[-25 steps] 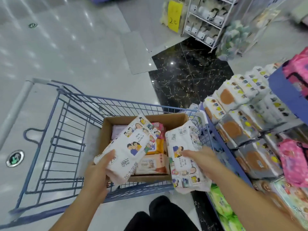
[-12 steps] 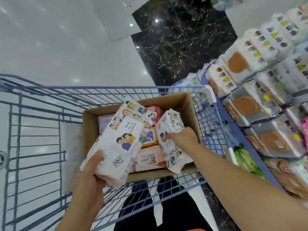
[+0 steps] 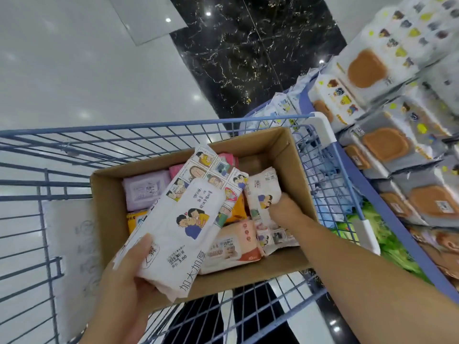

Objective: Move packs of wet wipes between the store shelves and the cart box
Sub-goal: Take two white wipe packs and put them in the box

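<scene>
Since half a second ago the right hand has pushed its pack deeper into the cardboard box, and the view has drawn closer over the cart. That smaller white pack, printed with cartoon panels, now stands against the right inner wall of the box, its lower end resting among the packs already there. The right hand's fingers are curled around its right edge, gripping it. The left hand grasps the near end of a longer white cartoon pack, thumb on top and fingers underneath. This pack slants up and away over the near edge of the box, above the contents, its far end beside the top of the smaller pack. Inside the box lie a purple pack at the back left, a peach pack at the front, an orange-yellow one partly covered, and something pink at the back. The box sits in the blue wire cart. To the right, store shelves with a blue edge carry stacked packs with brown lids.
</scene>
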Demonstrator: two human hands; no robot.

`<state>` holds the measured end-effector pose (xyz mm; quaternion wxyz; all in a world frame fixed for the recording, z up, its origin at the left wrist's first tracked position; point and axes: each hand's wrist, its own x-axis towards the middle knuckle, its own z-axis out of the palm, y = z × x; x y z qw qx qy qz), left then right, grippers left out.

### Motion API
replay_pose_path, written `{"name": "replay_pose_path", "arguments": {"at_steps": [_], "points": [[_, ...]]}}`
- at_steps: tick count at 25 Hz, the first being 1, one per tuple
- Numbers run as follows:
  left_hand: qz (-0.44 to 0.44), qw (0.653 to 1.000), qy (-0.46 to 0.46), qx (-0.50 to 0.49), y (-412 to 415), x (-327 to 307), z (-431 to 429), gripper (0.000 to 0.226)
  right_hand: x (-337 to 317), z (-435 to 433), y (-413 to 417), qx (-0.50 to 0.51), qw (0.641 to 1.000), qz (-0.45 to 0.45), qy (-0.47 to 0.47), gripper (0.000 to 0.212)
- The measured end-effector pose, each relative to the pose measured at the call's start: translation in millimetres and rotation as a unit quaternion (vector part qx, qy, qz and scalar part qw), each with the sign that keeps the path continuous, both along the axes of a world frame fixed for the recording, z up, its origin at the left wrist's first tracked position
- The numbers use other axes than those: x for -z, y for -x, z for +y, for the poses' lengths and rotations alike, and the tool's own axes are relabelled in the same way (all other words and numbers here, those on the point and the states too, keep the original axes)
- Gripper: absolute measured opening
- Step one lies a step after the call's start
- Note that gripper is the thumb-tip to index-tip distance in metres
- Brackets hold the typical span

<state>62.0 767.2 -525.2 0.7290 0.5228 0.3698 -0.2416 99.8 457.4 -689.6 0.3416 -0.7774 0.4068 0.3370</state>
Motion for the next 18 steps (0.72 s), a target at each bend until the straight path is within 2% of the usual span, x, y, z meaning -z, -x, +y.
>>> {"name": "replay_pose_path", "arguments": {"at_steps": [1, 3, 5, 7, 9, 10, 11, 12, 13, 14, 15, 16, 18], "points": [[0.005, 1.000, 0.005, 0.007, 0.0, 5.9, -0.5, 0.058, 4.6, 8.6, 6.6, -0.064, 0.996, 0.008, 0.060, 0.061], [0.011, 1.000, 0.012, 0.012, -1.5, 15.4, -0.9, 0.054, 8.4, 24.8, 29.0, -0.206, 0.966, -0.039, 0.151, 0.074], [0.017, 1.000, 0.003, 0.007, -3.5, 26.2, -0.7, 0.051, 7.4, 30.9, 42.8, -0.347, 0.924, -0.077, 0.143, 0.080], [0.020, 1.000, -0.007, 0.006, -5.3, 36.3, -4.1, 0.051, 15.6, 27.6, 44.2, -0.391, 0.914, -0.045, 0.097, 0.083], [0.029, 1.000, -0.008, 0.005, -7.2, 45.0, -13.6, 0.054, 8.8, 29.1, 37.0, -0.321, 0.946, -0.028, 0.042, 0.079], [0.034, 0.999, -0.004, 0.002, -7.7, 48.1, -20.8, 0.057, -1.6, 33.0, 33.7, -0.217, 0.975, -0.056, 0.005, 0.067], [0.037, 0.999, 0.003, 0.000, -8.5, 51.5, -29.6, 0.059, -18.8, 37.9, 32.4, -0.070, 0.991, -0.104, -0.046, 0.049], [0.041, 0.999, 0.010, -0.002, -8.1, 57.0, -38.8, 0.061, -37.4, 43.4, 35.3, 0.082, 0.977, -0.156, -0.118, 0.032], [0.049, 0.999, 0.014, -0.004, -6.6, 60.7, -50.1, 0.061, -56.7, 50.2, 37.1, 0.210, 0.939, -0.191, -0.193, 0.023], [0.057, 0.998, 0.019, -0.008, -3.9, 63.6, -61.4, 0.060, -71.5, 56.4, 38.6, 0.291, 0.892, -0.209, -0.277, 0.027], [0.067, 0.997, 0.027, -0.010, -0.9, 65.8, -72.1, 0.059, -83.9, 61.5, 42.8, 0.316, 0.856, -0.220, -0.346, 0.034], [0.076, 0.996, 0.037, -0.006, 2.2, 69.1, -82.2, 0.060, -91.4, 63.7, 46.7, 0.305, 0.847, -0.228, -0.371, 0.040], [0.100, 0.993, 0.064, 0.024, 10.7, 74.1, -98.7, 0.066, -95.2, 63.5, 48.0, 0.286, 0.856, -0.236, -0.360, 0.061]]}}
